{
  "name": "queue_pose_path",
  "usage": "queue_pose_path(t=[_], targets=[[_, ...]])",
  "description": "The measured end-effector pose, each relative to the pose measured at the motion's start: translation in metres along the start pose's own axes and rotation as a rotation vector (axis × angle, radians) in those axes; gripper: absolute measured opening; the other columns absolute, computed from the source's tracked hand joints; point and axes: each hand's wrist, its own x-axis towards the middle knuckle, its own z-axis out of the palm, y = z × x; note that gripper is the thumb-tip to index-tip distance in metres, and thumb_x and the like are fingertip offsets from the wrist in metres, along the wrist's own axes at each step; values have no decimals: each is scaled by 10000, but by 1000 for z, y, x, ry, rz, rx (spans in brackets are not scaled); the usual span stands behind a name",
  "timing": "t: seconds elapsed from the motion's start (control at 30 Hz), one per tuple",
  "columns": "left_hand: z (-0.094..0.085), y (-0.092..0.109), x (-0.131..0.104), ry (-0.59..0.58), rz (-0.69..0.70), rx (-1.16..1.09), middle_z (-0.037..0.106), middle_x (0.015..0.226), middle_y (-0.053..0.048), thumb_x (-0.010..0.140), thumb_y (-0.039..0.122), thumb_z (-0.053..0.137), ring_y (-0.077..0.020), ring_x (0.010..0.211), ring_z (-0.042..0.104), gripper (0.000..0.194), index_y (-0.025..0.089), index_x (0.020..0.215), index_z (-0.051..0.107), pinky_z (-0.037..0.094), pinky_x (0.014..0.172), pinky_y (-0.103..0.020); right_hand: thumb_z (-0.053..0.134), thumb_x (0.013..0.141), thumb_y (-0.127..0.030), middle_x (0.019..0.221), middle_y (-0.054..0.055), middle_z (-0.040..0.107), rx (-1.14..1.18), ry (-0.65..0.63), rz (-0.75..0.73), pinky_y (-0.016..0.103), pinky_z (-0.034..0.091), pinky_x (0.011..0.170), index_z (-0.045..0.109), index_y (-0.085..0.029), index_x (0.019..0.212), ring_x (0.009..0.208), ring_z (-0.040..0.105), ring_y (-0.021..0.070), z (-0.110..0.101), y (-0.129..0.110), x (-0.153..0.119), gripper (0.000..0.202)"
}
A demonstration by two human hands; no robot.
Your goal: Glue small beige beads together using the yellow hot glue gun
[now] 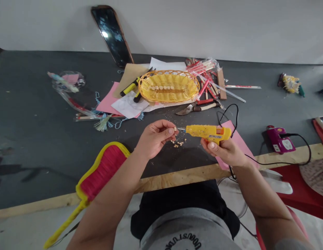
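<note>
My right hand (224,149) is wrapped round the handle of a yellow glue gun (208,132), whose nozzle points left. At the nozzle's tip, my left hand (160,135) pinches a small pale piece (175,129) between thumb and fingers. Several small pale bits (178,143) lie on the grey table just below the nozzle. Behind the hands stands a yellow woven basket (187,93) with a row of small pale pieces (163,88) in it.
Pruning shears (189,109), red-and-white wrapped sticks (207,78) and yellow-black tools (129,87) surround the basket. A phone (112,36) leans on the wall. A pink-and-yellow fan (104,170) lies left; a purple power socket (280,139) with a black cord sits right.
</note>
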Motion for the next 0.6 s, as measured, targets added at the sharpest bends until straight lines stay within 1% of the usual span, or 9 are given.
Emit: queue_pose_path(t=[0.13,0.3,0.47,0.6], targets=[[-1,-1,1,-6,-4,3,747,661,-17,559,314,967,-104,551,660,326,165,749,749,553,565,-199,528,994,-518,684,-18,447,28,-11,-4,241,272,459,565,-179,847,548,383,93,1,2,0,371],[0,0,1,-14,-5,-1,749,652,-17,559,312,968,-102,550,665,320,167,745,753,555,565,-192,520,1001,-509,671,-27,434,16,-10,-38,248,292,483,542,-195,843,560,377,100,2,5,1,352],[-1,-1,0,-8,-4,6,746,650,-15,559,317,969,-103,549,666,330,162,746,747,560,566,-192,546,969,-563,654,-28,431,16,13,34,246,306,468,555,-198,851,553,382,106,2,5,0,384],[-1,-1,-1,-8,-4,14,744,648,-14,560,318,968,-109,554,669,328,165,748,746,560,567,-201,558,959,-570,654,-28,438,20,24,39,242,317,466,562,-197,868,551,387,105,2,5,0,385]])
